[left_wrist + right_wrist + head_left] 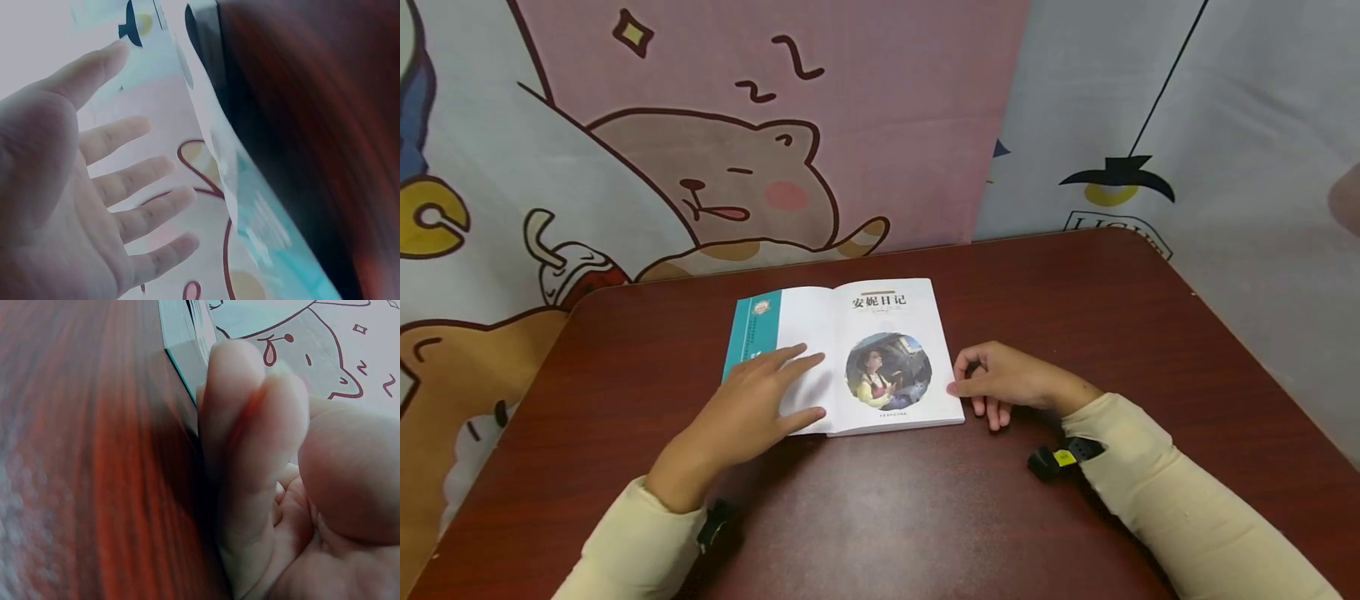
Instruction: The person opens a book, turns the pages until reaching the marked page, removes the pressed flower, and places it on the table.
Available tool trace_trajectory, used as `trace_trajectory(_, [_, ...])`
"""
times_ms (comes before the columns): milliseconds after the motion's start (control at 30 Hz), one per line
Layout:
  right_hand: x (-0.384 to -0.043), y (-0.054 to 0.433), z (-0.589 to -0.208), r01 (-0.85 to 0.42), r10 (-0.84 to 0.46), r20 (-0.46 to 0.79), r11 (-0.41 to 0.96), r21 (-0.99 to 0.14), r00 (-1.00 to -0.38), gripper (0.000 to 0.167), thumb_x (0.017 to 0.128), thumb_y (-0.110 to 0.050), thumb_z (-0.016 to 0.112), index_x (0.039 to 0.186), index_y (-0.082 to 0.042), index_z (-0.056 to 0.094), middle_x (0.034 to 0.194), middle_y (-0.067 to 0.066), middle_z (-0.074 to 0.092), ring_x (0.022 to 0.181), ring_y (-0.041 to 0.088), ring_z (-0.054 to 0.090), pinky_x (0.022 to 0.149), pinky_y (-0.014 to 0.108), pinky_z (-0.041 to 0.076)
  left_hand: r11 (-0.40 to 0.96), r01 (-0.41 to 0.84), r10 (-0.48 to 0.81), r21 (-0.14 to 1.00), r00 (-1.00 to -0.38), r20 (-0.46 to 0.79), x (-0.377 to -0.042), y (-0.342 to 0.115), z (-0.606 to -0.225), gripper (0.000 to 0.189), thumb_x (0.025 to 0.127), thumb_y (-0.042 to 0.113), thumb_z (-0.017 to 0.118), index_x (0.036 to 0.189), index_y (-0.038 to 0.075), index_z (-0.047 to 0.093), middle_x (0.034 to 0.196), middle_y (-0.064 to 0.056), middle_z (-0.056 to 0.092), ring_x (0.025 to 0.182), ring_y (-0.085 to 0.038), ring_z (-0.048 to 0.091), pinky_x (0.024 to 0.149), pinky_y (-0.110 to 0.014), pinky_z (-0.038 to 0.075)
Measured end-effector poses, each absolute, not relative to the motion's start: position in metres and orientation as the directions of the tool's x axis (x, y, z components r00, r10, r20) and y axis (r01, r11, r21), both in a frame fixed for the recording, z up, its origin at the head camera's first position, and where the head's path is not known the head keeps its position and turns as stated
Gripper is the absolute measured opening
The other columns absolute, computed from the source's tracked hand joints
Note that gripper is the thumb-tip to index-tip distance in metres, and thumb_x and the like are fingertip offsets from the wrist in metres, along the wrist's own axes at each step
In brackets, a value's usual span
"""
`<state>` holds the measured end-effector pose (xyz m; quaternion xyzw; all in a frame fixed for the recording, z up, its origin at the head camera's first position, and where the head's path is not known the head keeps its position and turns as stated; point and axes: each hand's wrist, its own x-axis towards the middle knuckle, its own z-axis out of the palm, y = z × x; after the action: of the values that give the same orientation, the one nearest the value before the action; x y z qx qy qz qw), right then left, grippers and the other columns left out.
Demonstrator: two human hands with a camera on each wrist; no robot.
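Note:
An open book (891,300) lies on the dark red-brown table, with a round picture and title on its right page. At its left, a teal cover flap (765,321) shows beside the white page. My left hand (748,400) is over this left side, fingers spread and holding nothing; the left wrist view shows the palm (56,187) and the flap (269,219) beyond the fingers. At the right edge, my right hand (1000,379) pinches the page edge between thumb and bent index finger. In the right wrist view its fingers (269,431) hide the contact.
The table (887,517) extends around the book on every side. Behind it hangs a cloth (910,125) printed with cartoon animals. A dark wrist device (1063,458) sits at the right sleeve, another (715,525) at the left.

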<state>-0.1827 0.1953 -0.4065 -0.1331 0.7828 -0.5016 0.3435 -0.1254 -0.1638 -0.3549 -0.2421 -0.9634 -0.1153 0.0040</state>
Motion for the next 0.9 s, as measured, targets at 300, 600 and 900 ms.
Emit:
trace_trajectory(300, [-0.183,0.195,-0.407,0.147,-0.546,-0.412,0.464,-0.874,-0.730,0.027,0.095,-0.025,0.070,0.097,-0.001,0.057,0.060,0.007,0.062,0.039,0.015,0.061,0.038,0.028,0.049,0.823,0.525,0.530,0.218,-0.847,0.039,-0.135,-0.130,-0.361,0.074,0.083,0.052,0.076,0.147,0.022,0.052,0.150,-0.013,0.051,0.133,-0.036,0.054,0.104,-0.061,0.044])
trace_trajectory(600, [-0.182,0.195,-0.406,0.142,-0.552,-0.414,0.467,-0.873,-0.724,0.026,0.095,-0.024,0.069,0.097,-0.001,0.057,0.060,0.006,0.061,0.039,0.015,0.061,0.039,0.028,0.050,0.795,0.537,0.568,0.282,-0.823,-0.033,-0.136,-0.105,-0.362,0.078,0.081,0.052,0.078,0.148,0.022,0.051,0.154,-0.012,0.046,0.142,-0.036,0.045,0.110,-0.057,0.040])
trace_trajectory(900, [-0.182,0.194,-0.407,0.135,-0.546,-0.412,0.475,-0.870,-0.730,0.027,0.094,-0.026,0.070,0.098,-0.002,0.057,0.061,0.006,0.062,0.040,0.015,0.061,0.039,0.029,0.050,0.792,0.542,0.579,0.281,-0.812,-0.069,-0.137,-0.096,-0.366,0.083,0.079,0.056,0.079,0.148,0.022,0.050,0.155,-0.012,0.045,0.144,-0.042,0.039,0.109,-0.060,0.040])
